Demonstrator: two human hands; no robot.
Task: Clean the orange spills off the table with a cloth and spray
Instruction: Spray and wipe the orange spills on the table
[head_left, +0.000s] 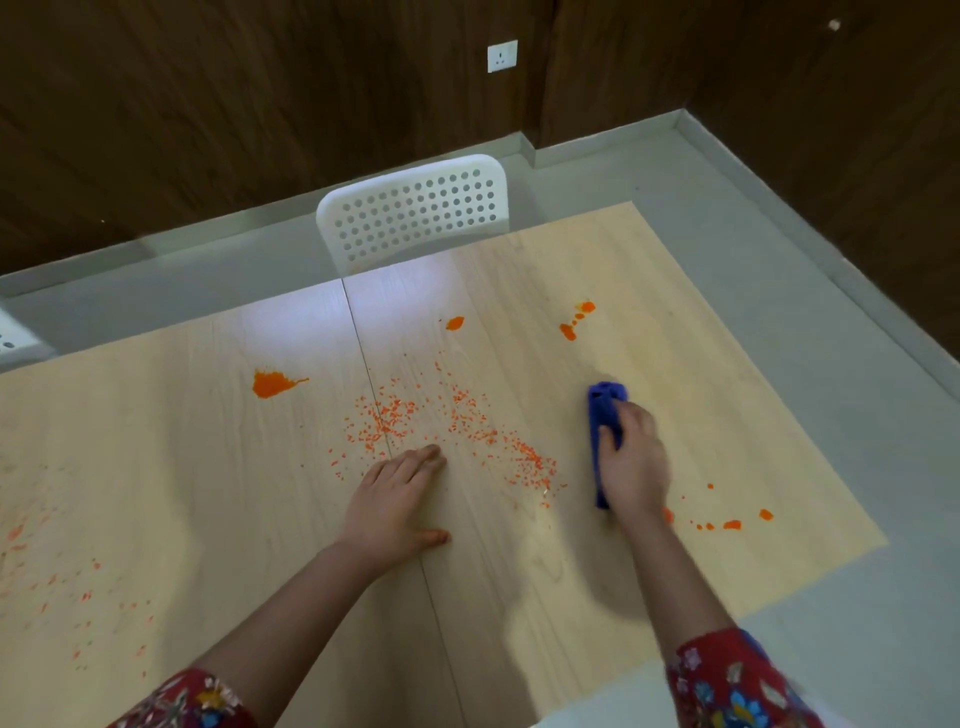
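- Bright white glare patch on the bench (291, 332) at its far edge, from light above.
- Soft shadows fall beneath both forearms.
- Wide-angle bending of straight lines at the edges.
- Slight motion blur at the right hand (631, 462).

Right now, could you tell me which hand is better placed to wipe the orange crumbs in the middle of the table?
Probably the right hand: it already grips the blue cloth beside the orange crumbs. The left hand lies flat and empty on the table.

Orange spills (415, 421), blue cloth (602, 410) on table (182, 467)
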